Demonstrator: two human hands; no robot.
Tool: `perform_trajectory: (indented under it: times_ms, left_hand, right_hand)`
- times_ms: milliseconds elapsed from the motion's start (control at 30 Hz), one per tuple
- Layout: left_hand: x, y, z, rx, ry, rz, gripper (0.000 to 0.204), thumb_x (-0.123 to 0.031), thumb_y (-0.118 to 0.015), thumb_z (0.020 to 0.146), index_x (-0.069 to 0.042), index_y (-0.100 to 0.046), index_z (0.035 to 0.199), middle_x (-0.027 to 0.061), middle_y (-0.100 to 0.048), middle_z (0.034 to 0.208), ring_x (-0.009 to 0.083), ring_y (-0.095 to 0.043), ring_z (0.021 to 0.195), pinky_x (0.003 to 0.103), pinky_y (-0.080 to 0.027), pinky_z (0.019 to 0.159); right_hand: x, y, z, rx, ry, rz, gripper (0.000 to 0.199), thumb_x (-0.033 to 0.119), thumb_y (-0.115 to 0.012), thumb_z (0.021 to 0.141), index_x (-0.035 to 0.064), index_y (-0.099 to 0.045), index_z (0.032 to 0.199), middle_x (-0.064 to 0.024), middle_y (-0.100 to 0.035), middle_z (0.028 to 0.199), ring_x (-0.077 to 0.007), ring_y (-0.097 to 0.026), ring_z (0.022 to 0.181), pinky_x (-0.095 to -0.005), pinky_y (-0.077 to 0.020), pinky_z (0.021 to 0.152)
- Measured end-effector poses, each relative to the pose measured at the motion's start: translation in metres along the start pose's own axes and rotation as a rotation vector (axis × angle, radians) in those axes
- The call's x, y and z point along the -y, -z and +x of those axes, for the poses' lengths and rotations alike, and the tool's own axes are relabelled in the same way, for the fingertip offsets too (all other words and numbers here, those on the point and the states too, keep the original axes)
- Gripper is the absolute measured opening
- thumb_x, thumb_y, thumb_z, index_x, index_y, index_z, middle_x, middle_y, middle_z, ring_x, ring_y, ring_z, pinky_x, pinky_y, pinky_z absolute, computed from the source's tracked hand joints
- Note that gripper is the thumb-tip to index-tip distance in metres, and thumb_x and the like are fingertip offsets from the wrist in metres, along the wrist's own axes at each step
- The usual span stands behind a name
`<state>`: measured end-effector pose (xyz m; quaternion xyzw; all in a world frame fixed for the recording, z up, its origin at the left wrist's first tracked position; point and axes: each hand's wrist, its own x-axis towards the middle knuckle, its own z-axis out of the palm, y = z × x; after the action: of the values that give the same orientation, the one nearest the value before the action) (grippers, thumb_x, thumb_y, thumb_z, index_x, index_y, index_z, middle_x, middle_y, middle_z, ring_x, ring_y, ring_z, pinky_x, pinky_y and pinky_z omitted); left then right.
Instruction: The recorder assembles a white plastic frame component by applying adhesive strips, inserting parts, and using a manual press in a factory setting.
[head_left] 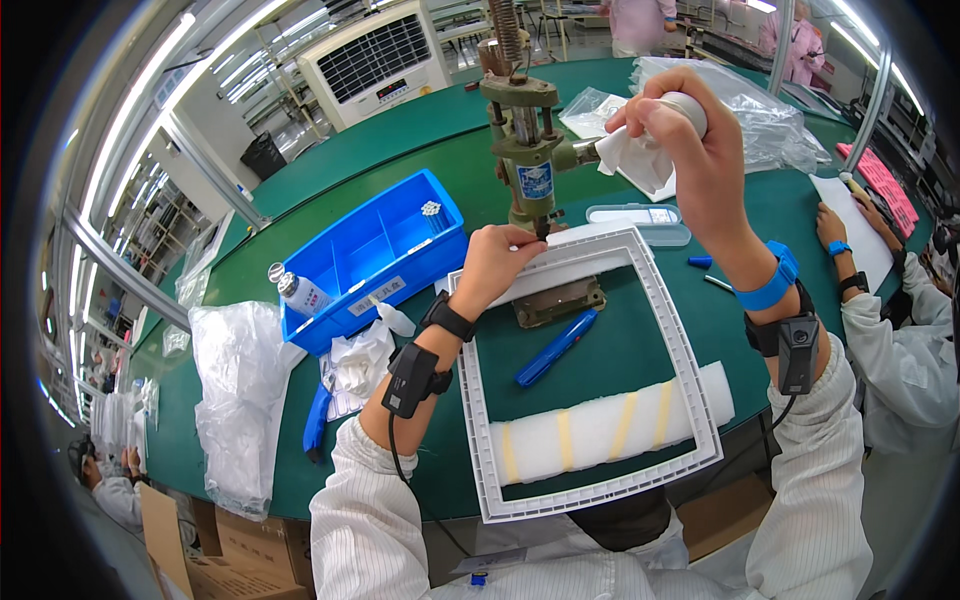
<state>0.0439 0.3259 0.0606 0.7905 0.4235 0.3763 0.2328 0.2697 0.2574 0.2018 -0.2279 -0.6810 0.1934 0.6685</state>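
A white rectangular plastic frame [478,410] lies tilted across the table, its far rail under the tip of a green hand press [528,150]. My left hand [493,268] is closed at the far left corner of that rail, thumb and fingertips pressed together close to the press tip. Whether a small part sits between those fingertips cannot be seen. Raised at the upper right, my right hand [690,150] is wrapped round the press lever handle [686,106], which is covered in white wrapping. Inside the frame's opening lie a blue marker [556,348] and a white foam roll [590,432] with yellow tape stripes.
Left of the press stands a blue divided bin [350,245], with a white bottle [303,294] at its near corner. Nearby are crumpled tissue [362,358], a blue-handled tool [318,420] and plastic bags [238,400]. A clear case [640,224] lies behind the frame. A co-worker's hands [832,228] are at right.
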Motion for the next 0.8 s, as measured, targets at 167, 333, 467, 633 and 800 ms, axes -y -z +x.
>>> perform_trajectory:
  times_ms: [167, 333, 467, 633, 800]
  left_hand:
    - [0.0, -0.001, 0.0, 0.005, -0.011, 0.009, 0.024, -0.019, -0.078, 0.08, 0.002, -0.076, 0.09, 0.0188, -0.073, 0.083, 0.0271, -0.07, 0.072, 0.034, -0.054, 0.068]
    - [0.002, 0.0, 0.0, 0.001, -0.024, 0.023, 0.025, -0.02, -0.078, 0.079, 0.003, -0.076, 0.09, 0.0192, -0.073, 0.082, 0.0279, -0.07, 0.071, 0.035, -0.054, 0.068]
    - [0.0, -0.001, 0.002, 0.011, 0.005, 0.012, 0.025, -0.02, -0.078, 0.079, 0.003, -0.075, 0.089, 0.0198, -0.072, 0.081, 0.0287, -0.07, 0.069, 0.035, -0.054, 0.067]
    - [0.004, -0.002, 0.002, 0.009, -0.01, 0.015, 0.025, -0.02, -0.078, 0.08, 0.003, -0.075, 0.089, 0.0202, -0.072, 0.081, 0.029, -0.07, 0.069, 0.035, -0.054, 0.067]
    - [0.006, -0.002, 0.001, 0.02, -0.004, 0.0, 0.026, -0.021, -0.077, 0.079, 0.003, -0.076, 0.089, 0.0203, -0.072, 0.08, 0.0291, -0.07, 0.069, 0.035, -0.054, 0.067]
  right_hand:
    - [0.003, 0.0, -0.007, -0.007, -0.002, -0.035, 0.011, 0.014, -0.061, 0.09, 0.0029, -0.059, 0.09, -0.0051, -0.065, 0.079, -0.0127, -0.068, 0.08, -0.0265, -0.0522, 0.068]
    - [-0.001, 0.003, -0.035, 0.016, 0.065, -0.108, 0.008, 0.009, -0.058, 0.088, 0.001, -0.059, 0.087, -0.007, -0.066, 0.081, -0.0154, -0.067, 0.087, -0.0281, -0.0517, 0.073]
    - [-0.001, 0.007, -0.06, 0.049, 0.116, -0.121, 0.002, -0.001, -0.056, 0.081, -0.0001, -0.056, 0.084, -0.0083, -0.064, 0.084, -0.0213, -0.066, 0.092, -0.0333, -0.0519, 0.08]
    - [-0.007, 0.012, -0.087, 0.129, 0.181, -0.261, 0.012, -0.004, -0.058, 0.072, 0.0009, -0.055, 0.082, -0.0112, -0.061, 0.083, -0.0313, -0.068, 0.093, -0.0393, -0.0511, 0.089]
    - [0.01, 0.023, -0.054, 0.365, 0.221, -0.343, 0.005, 0.001, -0.059, 0.069, 0.0011, -0.056, 0.073, -0.0131, -0.063, 0.079, -0.0321, -0.067, 0.083, -0.0459, -0.0511, 0.093]
